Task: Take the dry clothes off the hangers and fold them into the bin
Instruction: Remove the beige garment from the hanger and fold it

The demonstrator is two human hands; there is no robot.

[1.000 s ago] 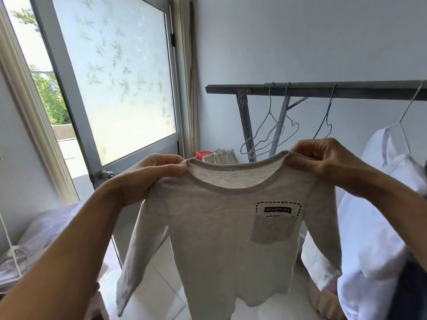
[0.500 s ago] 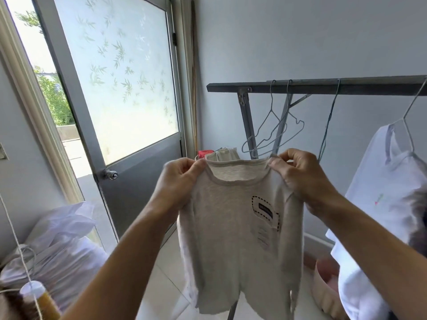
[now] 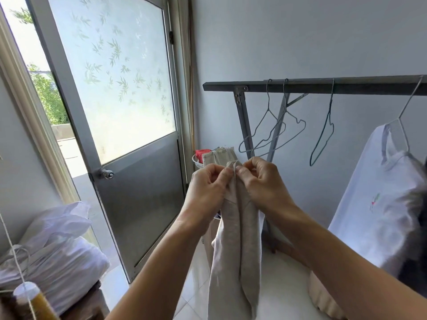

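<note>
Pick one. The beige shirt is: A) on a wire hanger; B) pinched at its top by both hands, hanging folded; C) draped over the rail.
B: the left hand and right hand pinch the top of the beige shirt, which hangs doubled below them.

No legible text, label or number. The hanging white shirt [image 3: 369, 229] bears only a small red-and-green motif [image 3: 374, 201], too small to read.
</note>
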